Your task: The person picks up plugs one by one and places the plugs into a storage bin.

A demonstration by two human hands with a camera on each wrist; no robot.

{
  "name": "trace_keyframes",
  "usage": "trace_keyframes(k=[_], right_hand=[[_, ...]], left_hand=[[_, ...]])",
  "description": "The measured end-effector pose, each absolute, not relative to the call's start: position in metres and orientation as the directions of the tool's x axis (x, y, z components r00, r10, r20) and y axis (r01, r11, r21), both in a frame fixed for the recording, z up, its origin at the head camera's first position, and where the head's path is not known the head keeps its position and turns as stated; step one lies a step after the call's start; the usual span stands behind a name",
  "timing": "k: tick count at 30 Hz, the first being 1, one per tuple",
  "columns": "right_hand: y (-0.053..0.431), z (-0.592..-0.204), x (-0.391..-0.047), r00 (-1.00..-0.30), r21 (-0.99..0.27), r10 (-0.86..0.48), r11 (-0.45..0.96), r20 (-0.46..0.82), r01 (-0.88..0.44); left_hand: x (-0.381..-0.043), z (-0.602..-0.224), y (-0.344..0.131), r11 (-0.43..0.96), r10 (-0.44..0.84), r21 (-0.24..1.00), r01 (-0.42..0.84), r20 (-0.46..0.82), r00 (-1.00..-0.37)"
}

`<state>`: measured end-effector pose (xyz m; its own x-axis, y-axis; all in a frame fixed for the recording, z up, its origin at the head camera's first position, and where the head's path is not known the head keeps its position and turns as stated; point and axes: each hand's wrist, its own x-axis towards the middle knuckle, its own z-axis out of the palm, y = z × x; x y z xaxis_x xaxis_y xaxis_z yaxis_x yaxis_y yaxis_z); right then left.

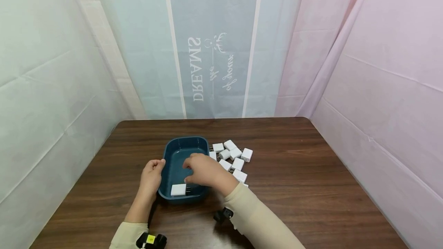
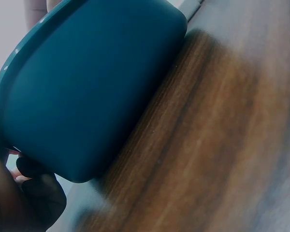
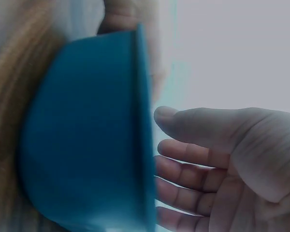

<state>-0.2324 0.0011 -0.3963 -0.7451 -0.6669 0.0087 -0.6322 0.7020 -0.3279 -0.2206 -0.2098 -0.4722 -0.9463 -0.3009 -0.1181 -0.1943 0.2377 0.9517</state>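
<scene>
A dark teal plastic tray [image 1: 177, 156] rests on the table, and one white plug-in charger [image 1: 178, 190] lies inside near its front wall, black prongs to the right. My left hand [image 1: 151, 176] pinches the tray's left rim between thumb and fingers; the left wrist view mostly shows the tray's outer wall [image 2: 87, 87]. Over the tray's right half hovers my right hand [image 1: 207, 170], fingers loosely bent and thumb apart. Nothing shows between thumb and fingers of this right hand [image 3: 232, 159] in the right wrist view, where the tray's rim hides the fingertips.
Several white chargers [image 1: 237, 163] lie in a loose cluster just right of the tray, partly behind my right forearm. The dark wood table [image 1: 294, 187] ends at a back edge against hanging cloth [image 1: 214, 18], with more cloth on both sides.
</scene>
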Motion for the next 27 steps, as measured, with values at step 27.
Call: trace_keyframes(k=[27], right_hand=[[0.034, -0.380, -0.252, -0.824, -0.384, -0.566, 0.757, 0.020, -0.529]], left_hand=[[-0.221, -0.472, -0.209, 0.225, -0.307, 0.955, -0.191, -0.117, -0.944]])
